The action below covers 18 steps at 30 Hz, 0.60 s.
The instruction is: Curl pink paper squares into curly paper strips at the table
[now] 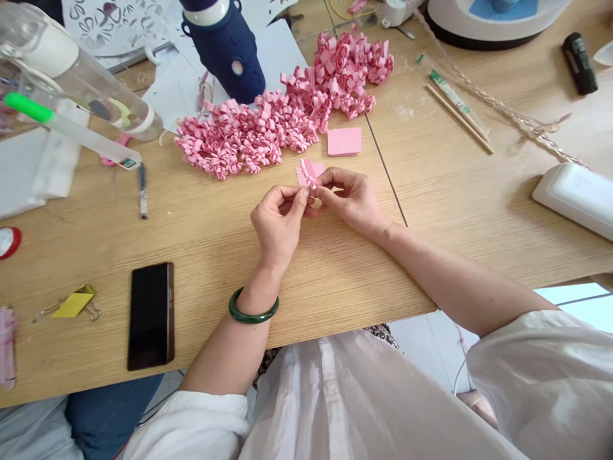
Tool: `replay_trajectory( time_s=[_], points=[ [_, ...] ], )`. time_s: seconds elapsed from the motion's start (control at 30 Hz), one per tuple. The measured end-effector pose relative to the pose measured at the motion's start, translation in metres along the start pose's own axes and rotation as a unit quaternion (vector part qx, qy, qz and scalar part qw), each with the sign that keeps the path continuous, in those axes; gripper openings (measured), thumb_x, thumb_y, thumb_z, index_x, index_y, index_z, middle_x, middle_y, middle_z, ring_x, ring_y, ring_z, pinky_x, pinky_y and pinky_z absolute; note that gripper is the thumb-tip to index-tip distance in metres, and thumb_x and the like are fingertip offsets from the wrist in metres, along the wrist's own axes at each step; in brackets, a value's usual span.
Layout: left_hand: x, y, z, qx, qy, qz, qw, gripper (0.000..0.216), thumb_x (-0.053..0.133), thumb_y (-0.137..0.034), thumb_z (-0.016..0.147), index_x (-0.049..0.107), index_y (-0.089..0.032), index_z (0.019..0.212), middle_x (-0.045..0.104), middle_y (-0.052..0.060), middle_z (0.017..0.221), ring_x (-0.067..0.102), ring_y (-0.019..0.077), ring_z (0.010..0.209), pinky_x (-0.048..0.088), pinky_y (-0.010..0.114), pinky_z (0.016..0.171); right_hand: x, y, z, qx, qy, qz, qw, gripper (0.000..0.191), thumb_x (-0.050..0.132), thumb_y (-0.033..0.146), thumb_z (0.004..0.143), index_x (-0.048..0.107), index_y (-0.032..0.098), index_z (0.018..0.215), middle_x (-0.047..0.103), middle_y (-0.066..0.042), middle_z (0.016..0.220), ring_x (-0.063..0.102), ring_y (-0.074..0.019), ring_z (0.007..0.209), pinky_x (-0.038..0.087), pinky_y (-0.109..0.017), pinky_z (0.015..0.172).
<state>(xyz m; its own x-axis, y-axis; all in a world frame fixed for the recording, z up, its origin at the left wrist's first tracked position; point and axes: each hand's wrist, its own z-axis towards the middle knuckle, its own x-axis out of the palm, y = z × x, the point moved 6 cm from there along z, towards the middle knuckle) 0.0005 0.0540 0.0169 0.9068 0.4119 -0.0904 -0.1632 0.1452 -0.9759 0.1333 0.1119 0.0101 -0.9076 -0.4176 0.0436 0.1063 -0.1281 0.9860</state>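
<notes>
My left hand (280,214) and my right hand (352,198) meet above the table, fingertips pinched on a small fringed pink paper strip (307,174). The strip's curled loops stick up between the two hands. Just behind it, partly covered, lies a flat pink paper piece (318,168). A stack of pink paper rectangles (344,141) rests a little farther back, apart from my right hand. Beyond my hands stretches a long heap of curly pink paper flowers (258,131). A green bangle (253,317) circles my left wrist.
On the left are a phone (151,316), a yellow binder clip (75,303), a pen (142,191) and a clear bottle (96,83). A dark blue bottle (227,54) stands behind the heap. Wooden sticks (460,119), a braided cord (507,112) and a white device (577,198) lie to the right.
</notes>
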Motion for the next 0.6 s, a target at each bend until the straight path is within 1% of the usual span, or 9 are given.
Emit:
replay_trajectory(
  time_s=[0.1,0.2,0.33,0.5,0.6],
  points=[
    [-0.001,0.0,0.0,0.004,-0.002,-0.01,1.0,0.026,0.076,-0.043,0.084,0.066,-0.02,0.08,0.076,0.001,0.076,0.073,0.0132,0.061,0.059,0.024,0.06,0.001,0.001,0.0,-0.005,0.005,0.005,1.0,0.028,0.076,0.042,0.084,0.067,0.015,0.085,0.068,-0.003,0.085,0.061,-0.012,0.076,0.056,-0.024,0.065],
    [-0.002,0.005,0.002,-0.009,-0.005,-0.016,1.0,0.028,0.077,-0.045,0.083,0.065,-0.02,0.08,0.076,0.001,0.076,0.072,0.0132,0.061,0.058,0.024,0.058,0.001,0.001,-0.001,-0.007,0.006,-0.012,1.0,0.025,0.074,0.039,0.086,0.067,0.015,0.085,0.068,-0.003,0.086,0.061,-0.0124,0.078,0.056,-0.023,0.065],
    [-0.001,0.01,0.003,-0.021,-0.001,-0.012,1.0,0.029,0.075,-0.047,0.084,0.067,-0.019,0.081,0.076,0.002,0.076,0.073,0.0133,0.061,0.058,0.024,0.059,0.0,0.001,-0.001,-0.011,0.009,-0.032,0.999,0.025,0.073,0.041,0.087,0.068,0.016,0.087,0.069,-0.004,0.087,0.061,-0.0134,0.08,0.056,-0.025,0.066],
    [-0.003,0.01,0.004,-0.023,-0.013,-0.037,0.999,0.027,0.077,-0.044,0.083,0.066,-0.019,0.08,0.076,0.001,0.076,0.072,0.0134,0.061,0.058,0.024,0.058,0.0,0.001,-0.001,-0.006,0.018,-0.021,1.0,0.026,0.072,0.041,0.087,0.071,0.015,0.089,0.072,-0.006,0.092,0.063,-0.0144,0.083,0.057,-0.026,0.069],
    [-0.004,0.008,0.004,-0.019,-0.015,-0.038,0.999,0.026,0.077,-0.043,0.083,0.065,-0.02,0.079,0.075,0.0,0.076,0.071,0.0126,0.06,0.057,0.024,0.057,0.001,0.001,-0.001,0.005,0.024,-0.016,1.0,0.028,0.073,0.044,0.087,0.071,0.016,0.091,0.072,-0.007,0.095,0.063,-0.0147,0.083,0.057,-0.026,0.069]
  ],
)
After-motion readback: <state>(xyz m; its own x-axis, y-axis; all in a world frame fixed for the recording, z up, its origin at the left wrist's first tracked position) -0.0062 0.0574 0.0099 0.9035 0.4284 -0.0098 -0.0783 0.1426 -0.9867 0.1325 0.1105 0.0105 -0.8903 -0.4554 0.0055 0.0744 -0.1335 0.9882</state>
